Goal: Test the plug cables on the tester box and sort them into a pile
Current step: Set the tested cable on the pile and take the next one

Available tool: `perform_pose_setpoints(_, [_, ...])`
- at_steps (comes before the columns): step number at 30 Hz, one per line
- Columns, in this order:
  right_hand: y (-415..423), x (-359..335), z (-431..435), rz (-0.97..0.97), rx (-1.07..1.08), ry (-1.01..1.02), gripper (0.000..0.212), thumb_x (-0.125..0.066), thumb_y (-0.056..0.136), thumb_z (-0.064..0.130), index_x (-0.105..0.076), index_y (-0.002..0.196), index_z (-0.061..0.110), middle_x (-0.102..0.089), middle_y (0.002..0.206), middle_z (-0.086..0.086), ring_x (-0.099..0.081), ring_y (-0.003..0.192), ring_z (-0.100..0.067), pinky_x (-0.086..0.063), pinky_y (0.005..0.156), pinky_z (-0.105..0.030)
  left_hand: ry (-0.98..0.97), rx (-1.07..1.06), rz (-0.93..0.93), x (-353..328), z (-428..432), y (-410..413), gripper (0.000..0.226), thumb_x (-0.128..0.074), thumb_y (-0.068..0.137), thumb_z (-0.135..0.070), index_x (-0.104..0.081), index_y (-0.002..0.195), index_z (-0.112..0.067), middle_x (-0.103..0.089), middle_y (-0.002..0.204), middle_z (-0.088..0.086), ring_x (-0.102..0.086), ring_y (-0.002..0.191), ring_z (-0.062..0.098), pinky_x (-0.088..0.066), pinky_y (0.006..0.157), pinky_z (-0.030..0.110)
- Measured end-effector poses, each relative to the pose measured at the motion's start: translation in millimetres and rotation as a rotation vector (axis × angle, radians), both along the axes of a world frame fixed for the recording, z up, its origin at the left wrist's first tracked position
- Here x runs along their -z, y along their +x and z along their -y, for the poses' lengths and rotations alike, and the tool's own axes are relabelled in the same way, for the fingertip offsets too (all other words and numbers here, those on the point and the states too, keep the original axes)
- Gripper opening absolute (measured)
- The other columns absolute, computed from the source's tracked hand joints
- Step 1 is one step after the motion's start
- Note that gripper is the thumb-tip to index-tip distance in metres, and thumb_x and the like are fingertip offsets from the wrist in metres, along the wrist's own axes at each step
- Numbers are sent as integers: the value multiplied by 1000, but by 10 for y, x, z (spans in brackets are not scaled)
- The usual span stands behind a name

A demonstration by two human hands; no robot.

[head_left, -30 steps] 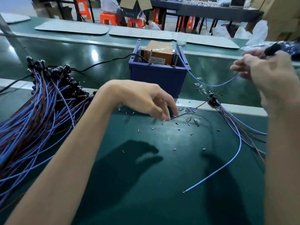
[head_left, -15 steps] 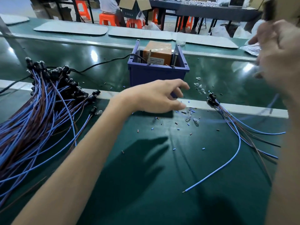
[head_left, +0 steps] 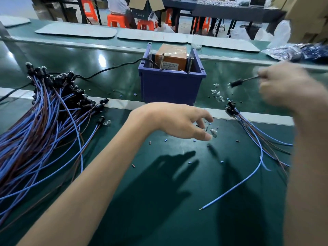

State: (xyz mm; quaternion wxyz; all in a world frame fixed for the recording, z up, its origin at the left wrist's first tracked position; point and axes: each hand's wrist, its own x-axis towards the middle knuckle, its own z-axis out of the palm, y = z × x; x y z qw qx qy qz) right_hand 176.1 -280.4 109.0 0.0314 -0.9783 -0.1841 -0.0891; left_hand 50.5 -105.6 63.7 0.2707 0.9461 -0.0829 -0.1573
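Blue bin behind left hand

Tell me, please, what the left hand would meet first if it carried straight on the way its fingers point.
Probably the small clear bulbs just off the left hand's fingertips; depth is unclear, and the hand may hover above them.

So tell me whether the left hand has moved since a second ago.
Yes. The left hand shifted rightward along the belt, now reaching past the blue bin's right corner.
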Motion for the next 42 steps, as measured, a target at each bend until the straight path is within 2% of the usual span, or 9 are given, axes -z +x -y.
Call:
perform_pose_setpoints(3, [107, 400, -104, -158, 70, -46, 33, -44, 91, 2, -51, 120, -8, -43, 130, -32, -39, 122, -44, -38, 98, -42, 9, 2, -10, 8, 9, 10, 53, -53, 94, -49, -37, 142, -35, -49, 116, -23, -49, 87, -10, -35, 63, 7])
perform_pose_setpoints(10, [230, 949, -64, -411, 111, -92, 33, -38, 89, 2, -49, 120, 4, -35, 134, -26, -29, 128, -39, -32, 102, -40, 15, 9, -13, 7, 10, 8, 51, -52, 94, -48, -38, 141, -34, -50, 112, -24, -49, 84, -15, -35, 64, 8])
perform_pose_setpoints(14, [251, 926, -21, -401, 105, -28, 50, -43, 91, 6, -43, 140, 15, -30, 140, -24, -31, 130, -41, -33, 104, -43, 11, 8, -12, -15, -8, 1, 51, -51, 94, -48, -39, 141, -33, -51, 111, -25, -51, 88, -11, -37, 63, 6])
perform_pose_setpoints(18, [269, 1046, -11, -277, 113, 162, 50, -47, 89, 1, -46, 137, 17, -30, 133, -21, -24, 125, -35, -32, 99, -40, 11, 0, -18, -24, -16, -10, 50, -51, 95, -47, -39, 141, -32, -54, 114, -22, -55, 97, -1, -41, 75, 9])
perform_pose_setpoints(23, [247, 1393, -23, -112, 171, 301, 44, -47, 98, 41, -44, 134, 15, -32, 133, -18, -25, 124, -36, -25, 103, -52, 36, 4, -47, -28, -8, -8, 48, -51, 95, -46, -40, 140, -32, -56, 123, -20, -55, 104, 4, -42, 86, 20])
perform_pose_setpoints(28, [303, 1490, -19, -85, 163, 288, 51, -34, 98, 53, -44, 137, 21, -33, 133, -15, -25, 124, -34, -21, 103, -52, 82, -30, -63, -63, -55, -23, 44, -49, 96, -45, -43, 138, -30, -61, 120, -14, -58, 101, 8, -45, 88, 23])
perform_pose_setpoints(35, [309, 1323, -51, -107, 92, 510, 45, -38, 100, 46, -50, 136, 22, -40, 136, -13, -28, 131, -29, -20, 106, -46, 496, -393, -162, -94, -744, -134, 28, -59, 93, -38, -65, 111, -17, -67, 112, 1, -60, 104, 23, -47, 88, 30])
perform_pose_setpoints(38, [234, 1181, -118, -56, -121, 666, 31, -50, 99, 27, -63, 122, 10, -57, 122, -15, -50, 116, -28, -35, 99, -36, 506, -573, -117, 29, -970, -129, 26, -66, 89, -31, -66, 111, -18, -65, 115, 4, -58, 107, 27, -46, 88, 33])
perform_pose_setpoints(42, [43, 980, -331, -64, -356, 718, 18, -59, 94, 17, -72, 97, 6, -70, 82, -9, -59, 74, -14, -38, 68, -12, 505, -732, -91, 231, -1173, -127, 41, -73, 80, -23, -59, 118, -20, -59, 121, 9, -54, 112, 32, -47, 95, 44])
